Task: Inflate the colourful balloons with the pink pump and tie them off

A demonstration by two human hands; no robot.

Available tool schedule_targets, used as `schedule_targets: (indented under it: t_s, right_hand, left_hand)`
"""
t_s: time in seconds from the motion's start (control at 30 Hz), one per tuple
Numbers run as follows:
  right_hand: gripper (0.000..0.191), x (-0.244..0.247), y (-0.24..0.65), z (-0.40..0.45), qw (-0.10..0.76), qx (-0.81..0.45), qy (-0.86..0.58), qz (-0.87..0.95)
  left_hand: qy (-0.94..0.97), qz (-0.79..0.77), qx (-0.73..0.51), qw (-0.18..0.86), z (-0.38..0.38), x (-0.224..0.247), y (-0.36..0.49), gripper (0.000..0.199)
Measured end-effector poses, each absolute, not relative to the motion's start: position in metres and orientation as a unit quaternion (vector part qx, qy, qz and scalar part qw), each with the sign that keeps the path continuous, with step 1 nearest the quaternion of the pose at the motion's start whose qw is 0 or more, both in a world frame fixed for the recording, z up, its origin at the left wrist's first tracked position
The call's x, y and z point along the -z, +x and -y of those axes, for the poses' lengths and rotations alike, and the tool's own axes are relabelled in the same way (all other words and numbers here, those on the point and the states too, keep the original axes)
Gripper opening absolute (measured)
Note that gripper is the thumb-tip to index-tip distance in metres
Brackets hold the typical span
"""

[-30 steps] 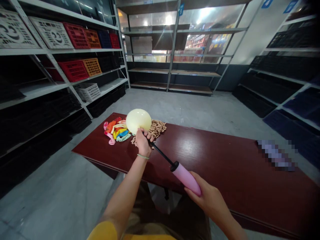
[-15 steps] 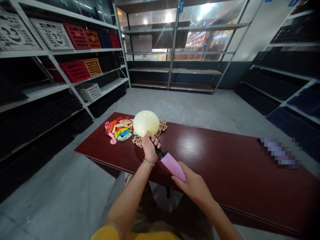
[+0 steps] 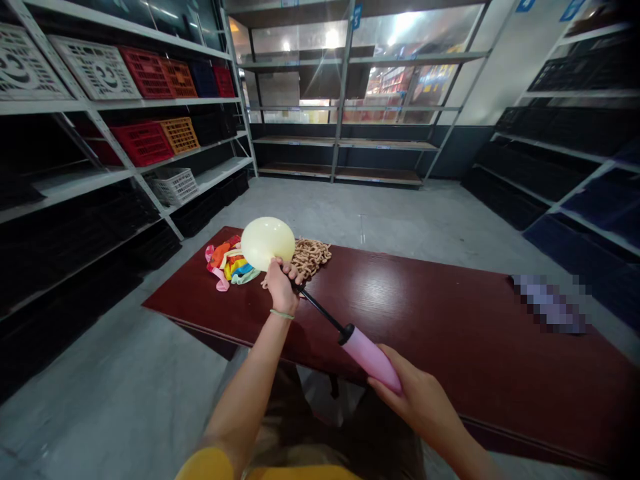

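A pale yellow balloon (image 3: 268,243), round and inflated, sits on the nozzle end of a hand pump. My left hand (image 3: 281,285) is closed around the balloon's neck and that end of the pump. The pump's pink barrel (image 3: 373,359) lies in my right hand (image 3: 415,393), which grips its near end. Between my hands a long stretch of the black rod (image 3: 324,308) shows. Behind the balloon lies a heap of beige, cord-like pieces (image 3: 311,257). To the left of it is a pile of limp coloured balloons (image 3: 233,263).
Everything lies on a dark red table (image 3: 425,313). A pixelated, flat purplish thing (image 3: 547,303) is at its right end. Shelves with red crates (image 3: 143,143) and a white basket (image 3: 174,185) stand left; another rack (image 3: 340,140) stands beyond the table.
My hands have moved apart: the left, with the balloon, to the left, the right down and to the right. More of the pump's black rod is exposed. The view has shifted slightly.
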State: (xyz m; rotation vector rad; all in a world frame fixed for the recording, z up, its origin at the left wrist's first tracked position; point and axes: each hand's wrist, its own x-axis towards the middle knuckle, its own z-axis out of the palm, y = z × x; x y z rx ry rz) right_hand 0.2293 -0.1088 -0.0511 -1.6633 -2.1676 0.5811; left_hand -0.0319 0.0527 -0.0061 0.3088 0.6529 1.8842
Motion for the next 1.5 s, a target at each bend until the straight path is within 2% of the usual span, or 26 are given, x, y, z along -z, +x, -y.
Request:
schedule_targets:
  t_s: [0.33, 0.77, 1.03, 1.23, 1.5]
  right_hand:
    - [0.048, 0.039, 0.171, 0.075, 0.163, -0.224, -0.592, 0.757]
    - [0.056, 0.064, 0.236, 0.117, 0.196, -0.238, -0.576, 0.757]
    - [0.054, 0.053, 0.201, 0.095, 0.180, -0.224, -0.592, 0.753]
    - [0.048, 0.044, 0.166, 0.082, 0.179, -0.252, -0.590, 0.745]
    - [0.053, 0.058, 0.198, 0.102, 0.224, -0.280, -0.570, 0.739]
  left_hand:
    - [0.176, -0.316, -0.752, 0.551, -0.019, 0.027, 0.009, 0.022]
    - [0.164, -0.263, -0.778, 0.547, -0.049, 0.003, -0.028, 0.019]
    - [0.161, -0.264, -0.775, 0.551, -0.040, 0.008, -0.018, 0.017]
    - [0.178, -0.306, -0.745, 0.566, -0.020, 0.022, 0.005, 0.024]
    - [0.192, -0.266, -0.760, 0.561, -0.037, 0.001, -0.012, 0.021]
